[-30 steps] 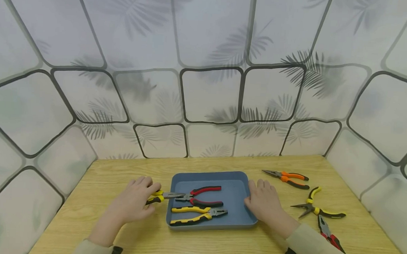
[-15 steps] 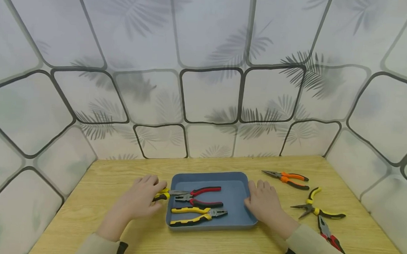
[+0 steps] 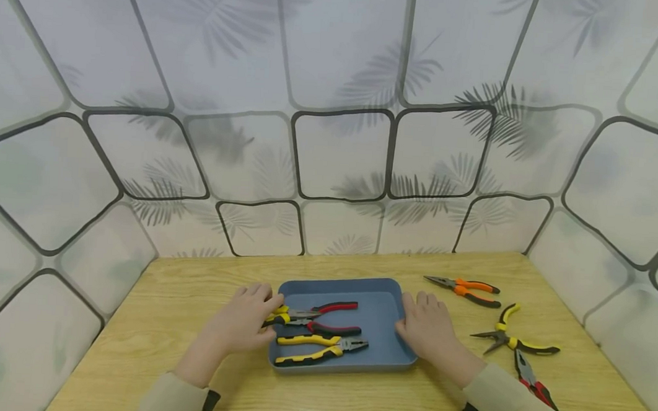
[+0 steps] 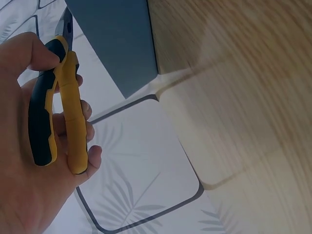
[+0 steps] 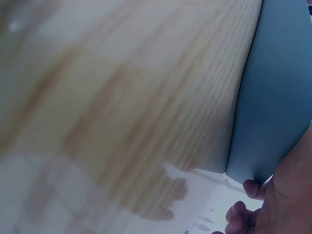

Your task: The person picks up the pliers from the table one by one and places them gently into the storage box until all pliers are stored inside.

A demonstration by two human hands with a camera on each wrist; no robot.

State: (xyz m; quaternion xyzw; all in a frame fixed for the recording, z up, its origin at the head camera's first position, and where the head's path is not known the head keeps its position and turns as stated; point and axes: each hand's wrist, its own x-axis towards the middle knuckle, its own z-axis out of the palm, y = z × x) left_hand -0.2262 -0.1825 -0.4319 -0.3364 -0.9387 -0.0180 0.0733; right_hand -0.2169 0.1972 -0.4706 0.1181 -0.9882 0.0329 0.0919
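Walls (image 3: pixel 340 153): pale, rising ahead of the fingers and on either side of them, printed with rounded grey and black outlines and shadowy leaf sprays.
Table (image 3: pixel 274 401): light wood with long streaky grain, spread beneath both hands; it meets the back wall beyond the fingertips, and a small glare sits on the near edge.
Tray (image 3: pixel 379 320): blue-grey, shallow, on the wood between the left fingers and the right fingers.
Sleeves (image 3: pixel 509 395): beige, one behind each hand.
Right hand (image 3: pixel 425 328): at the tray's right end, fingers bent, gripping the rim.
Left hand (image 3: pixel 245 319): at the tray's left end, fingers curled round a tool's handles, with little gap left between palm and fingertips.
Held pliers (image 4: pixel 73 114): yellow and black, in the left fingers, handles slightly apart, nose reaching over the tray's left rim above another tool; contact there cannot be told.
Yellow-black pliers (image 3: pixel 332 351): in the tray, nearer the person than the left fingertips, nose toward the right hand.
Red-black pliers (image 3: pixel 322 327): in the tray, just right of the left fingertips, head partly under the held nose.
Splayed yellow pliers (image 3: pixel 501 337): on the wood, right of the right fingers.
Orange pliers (image 3: pixel 461 289): beyond and right of the right fingertips.
Red-handled pliers (image 3: pixel 533 381): behind and right of the right fingers, beside the sleeve.
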